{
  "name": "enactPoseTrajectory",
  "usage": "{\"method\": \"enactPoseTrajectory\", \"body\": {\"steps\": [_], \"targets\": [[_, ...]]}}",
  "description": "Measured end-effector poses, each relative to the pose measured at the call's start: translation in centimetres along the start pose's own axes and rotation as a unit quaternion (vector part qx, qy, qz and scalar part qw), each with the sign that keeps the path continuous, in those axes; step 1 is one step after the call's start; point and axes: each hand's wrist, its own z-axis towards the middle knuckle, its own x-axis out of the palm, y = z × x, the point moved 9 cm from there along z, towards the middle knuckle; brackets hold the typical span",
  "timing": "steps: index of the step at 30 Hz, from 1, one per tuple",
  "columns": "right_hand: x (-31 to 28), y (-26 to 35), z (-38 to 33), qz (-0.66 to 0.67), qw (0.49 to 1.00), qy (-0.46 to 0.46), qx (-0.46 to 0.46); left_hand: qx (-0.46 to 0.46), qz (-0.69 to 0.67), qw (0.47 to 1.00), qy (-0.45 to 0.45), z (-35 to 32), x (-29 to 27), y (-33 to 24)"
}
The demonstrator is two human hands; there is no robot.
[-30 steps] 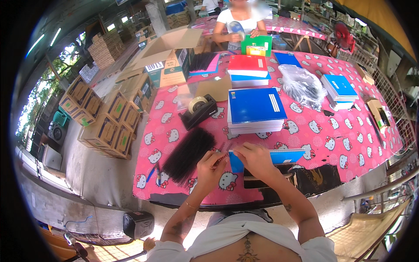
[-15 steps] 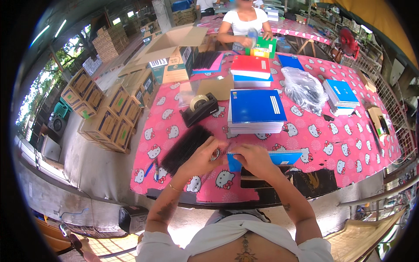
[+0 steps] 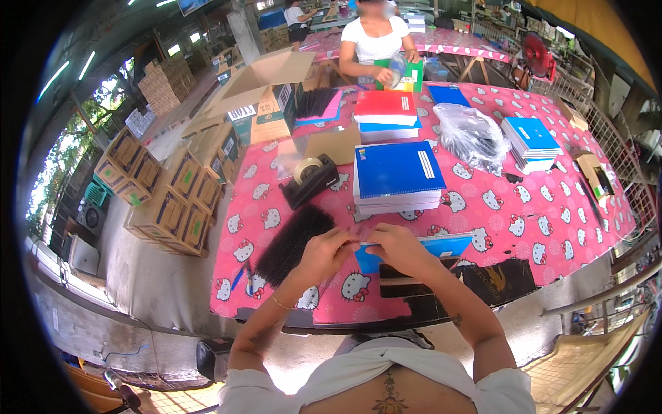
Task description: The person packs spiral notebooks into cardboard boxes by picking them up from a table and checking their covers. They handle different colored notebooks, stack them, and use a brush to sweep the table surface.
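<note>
My left hand (image 3: 324, 252) and my right hand (image 3: 398, 247) meet over the near edge of the pink patterned table (image 3: 524, 207). Both pinch a blue notebook (image 3: 420, 248) that lies flat in front of me, at its left end. A black pile of comb-like binding spines (image 3: 293, 243) lies just left of my left hand. Beyond my hands stands a stack of blue notebooks (image 3: 396, 176).
A black tape dispenser (image 3: 308, 179) sits behind the black pile. Farther back are red and blue notebook stacks (image 3: 385, 114), a clear bag of black parts (image 3: 472, 134), another blue stack (image 3: 531, 141) and an open carton (image 3: 265, 93). A person in white (image 3: 376, 41) works opposite. Stacked cartons (image 3: 172, 196) stand left.
My hands stay joined at the blue notebook's left end; the left hand has shifted slightly toward the right hand. The view has tilted a little.
</note>
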Motion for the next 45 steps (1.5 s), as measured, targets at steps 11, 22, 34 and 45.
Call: {"method": "enactPoseTrajectory", "body": {"steps": [11, 22, 34, 45], "targets": [[-0.5, 0.2, 0.2, 0.001, 1.0, -0.013, -0.017, -0.001, 0.074, 0.997, -0.004, 0.1, 0.0, -0.8], [0.1, -0.3, 0.2, 0.006, 0.999, 0.032, -0.01, -0.072, -0.043, 0.996, 0.025, 0.0, -0.8, 0.1], [0.6, -1.0, 0.6, 0.011, 0.999, -0.002, 0.03, -0.054, 0.011, 0.998, -0.024, -0.6, -0.9, -0.1], [-4.6, -0.7, -4.4, -0.185, 0.982, -0.046, 0.001, 0.008, 0.135, 0.991, -0.016, 0.9, 0.0, -2.3]]}}
